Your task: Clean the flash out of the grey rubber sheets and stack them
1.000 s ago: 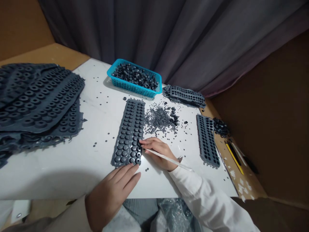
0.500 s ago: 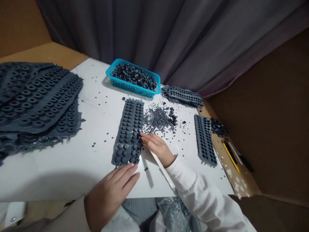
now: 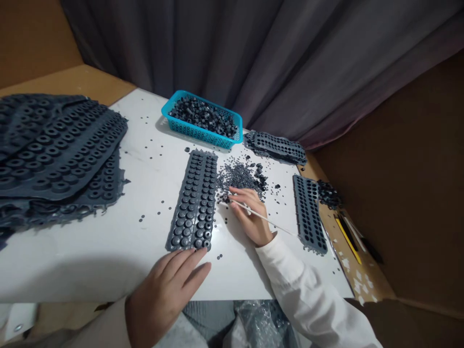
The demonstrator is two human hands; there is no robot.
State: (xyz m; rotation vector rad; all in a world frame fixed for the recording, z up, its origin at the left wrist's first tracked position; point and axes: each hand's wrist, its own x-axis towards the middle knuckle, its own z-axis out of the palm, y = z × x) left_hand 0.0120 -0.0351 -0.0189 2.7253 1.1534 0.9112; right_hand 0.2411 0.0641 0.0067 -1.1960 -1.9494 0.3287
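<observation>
A dark grey rubber sheet (image 3: 195, 198) with rows of raised round knobs lies lengthwise before me on the white table. My left hand (image 3: 174, 275) is open, its fingers stretched out and their tips resting at the sheet's near end. To the right of the sheet, my right hand (image 3: 250, 215) is closed around a thin white stick-like tool (image 3: 273, 224), whose far end points back toward the right. Its fingertips are at the near edge of a pile of small grey discs (image 3: 239, 176). Small dark bits (image 3: 224, 198) lie by the fingertips.
A blue basket (image 3: 203, 134) full of small black rubber parts stands at the back. Large knobbed sheets (image 3: 58, 150) are heaped at left. Holed strips are stacked (image 3: 277, 146) at back right, with another holed strip (image 3: 310, 212) nearer. A yellow-handled tool (image 3: 348, 239) lies beyond it.
My right hand has moved from the sheet's right edge rightward to the disc pile, and the white tool has swung toward the right. My left hand stays at the sheet's near end.
</observation>
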